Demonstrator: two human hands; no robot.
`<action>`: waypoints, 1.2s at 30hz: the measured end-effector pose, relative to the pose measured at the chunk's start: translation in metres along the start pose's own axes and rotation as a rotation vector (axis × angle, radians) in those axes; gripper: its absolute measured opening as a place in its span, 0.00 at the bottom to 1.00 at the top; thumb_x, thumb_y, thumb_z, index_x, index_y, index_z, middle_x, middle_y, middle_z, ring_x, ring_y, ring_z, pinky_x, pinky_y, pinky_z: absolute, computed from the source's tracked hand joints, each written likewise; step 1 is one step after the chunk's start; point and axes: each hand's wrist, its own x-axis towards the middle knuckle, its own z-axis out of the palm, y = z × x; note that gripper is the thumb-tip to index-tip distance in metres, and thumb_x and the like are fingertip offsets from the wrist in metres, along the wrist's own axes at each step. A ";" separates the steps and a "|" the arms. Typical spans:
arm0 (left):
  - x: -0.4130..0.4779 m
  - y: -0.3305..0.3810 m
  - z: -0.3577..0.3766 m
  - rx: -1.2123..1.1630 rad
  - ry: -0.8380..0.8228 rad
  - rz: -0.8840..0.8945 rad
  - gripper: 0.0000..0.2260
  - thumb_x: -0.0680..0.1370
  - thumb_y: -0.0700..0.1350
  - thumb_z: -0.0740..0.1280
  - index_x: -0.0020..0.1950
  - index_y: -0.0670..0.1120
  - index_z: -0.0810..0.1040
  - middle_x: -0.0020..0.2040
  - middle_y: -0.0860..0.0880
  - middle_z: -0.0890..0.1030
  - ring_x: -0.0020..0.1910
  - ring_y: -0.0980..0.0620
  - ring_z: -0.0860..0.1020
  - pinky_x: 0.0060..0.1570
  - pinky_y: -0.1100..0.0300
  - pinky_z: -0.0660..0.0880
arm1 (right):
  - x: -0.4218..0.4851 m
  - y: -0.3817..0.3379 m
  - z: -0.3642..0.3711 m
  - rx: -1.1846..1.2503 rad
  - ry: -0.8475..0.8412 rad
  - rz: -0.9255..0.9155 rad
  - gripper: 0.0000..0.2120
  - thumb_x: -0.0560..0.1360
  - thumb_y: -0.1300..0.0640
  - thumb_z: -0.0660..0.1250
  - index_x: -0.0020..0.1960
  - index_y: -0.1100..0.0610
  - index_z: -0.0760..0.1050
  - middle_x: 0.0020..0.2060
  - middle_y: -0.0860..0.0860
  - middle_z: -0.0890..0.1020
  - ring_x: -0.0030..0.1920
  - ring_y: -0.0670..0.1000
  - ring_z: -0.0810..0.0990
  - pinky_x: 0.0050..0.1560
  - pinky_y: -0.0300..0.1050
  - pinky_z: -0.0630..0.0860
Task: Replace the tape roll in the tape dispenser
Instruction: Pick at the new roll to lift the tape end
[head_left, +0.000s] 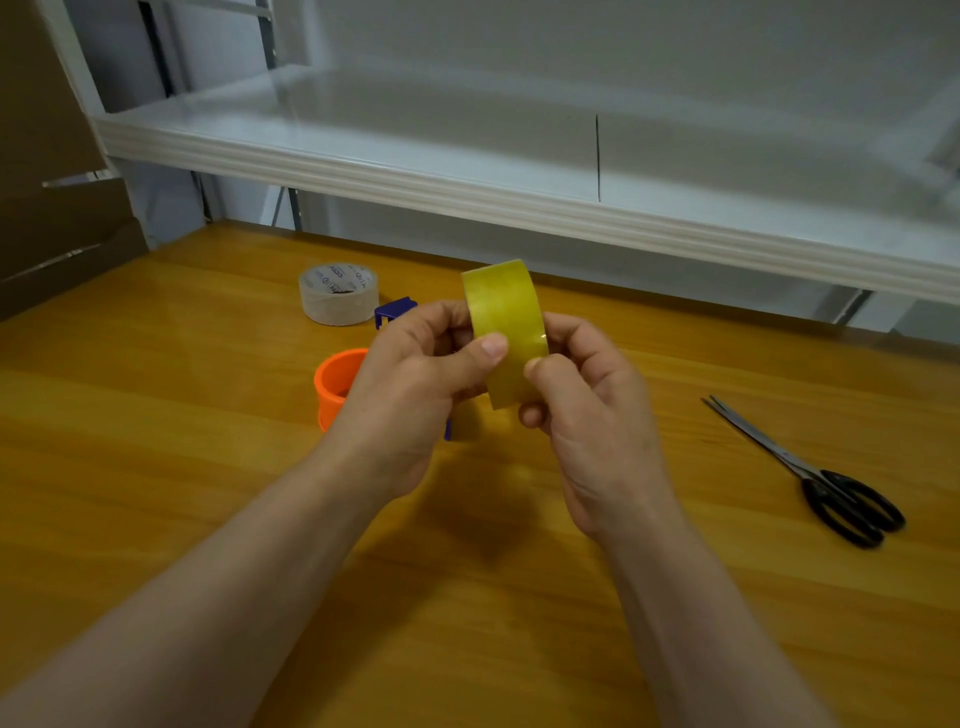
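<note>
Both hands hold a yellow tape roll (503, 317) on edge above the wooden table (208, 493). My left hand (415, 384) grips its left side with the thumb pressed on the outer face. My right hand (587, 410) grips its right side, thumb tip on the tape surface. Behind my left hand lies the tape dispenser: its orange spool (335, 382) shows at the left and a blue part (395, 310) above my fingers; the rest is hidden. A nearly used-up clear tape roll (338, 293) lies flat farther back.
Black-handled scissors (810, 470) lie shut on the table at the right. A white shelf (467, 171) overhangs the table's far edge. Brown cardboard (47, 171) stands at the far left.
</note>
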 end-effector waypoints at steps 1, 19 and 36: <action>0.001 0.001 0.000 -0.054 0.012 -0.028 0.06 0.79 0.35 0.66 0.53 0.41 0.80 0.43 0.46 0.84 0.38 0.55 0.83 0.36 0.65 0.78 | 0.000 -0.001 0.000 -0.007 -0.002 -0.001 0.13 0.78 0.65 0.64 0.53 0.50 0.81 0.39 0.44 0.83 0.37 0.50 0.75 0.32 0.42 0.72; 0.000 0.010 -0.001 -0.137 0.010 -0.102 0.05 0.80 0.39 0.65 0.50 0.40 0.81 0.37 0.49 0.86 0.34 0.56 0.84 0.32 0.66 0.78 | 0.000 0.000 0.000 -0.043 -0.007 0.007 0.07 0.76 0.53 0.64 0.44 0.48 0.81 0.41 0.55 0.83 0.40 0.53 0.78 0.33 0.43 0.74; 0.001 0.001 0.001 0.016 -0.012 -0.078 0.09 0.74 0.46 0.70 0.50 0.42 0.81 0.40 0.50 0.84 0.37 0.57 0.82 0.38 0.64 0.78 | 0.000 -0.003 0.003 -0.022 0.087 0.083 0.10 0.77 0.55 0.63 0.45 0.47 0.83 0.38 0.49 0.84 0.40 0.54 0.80 0.31 0.41 0.73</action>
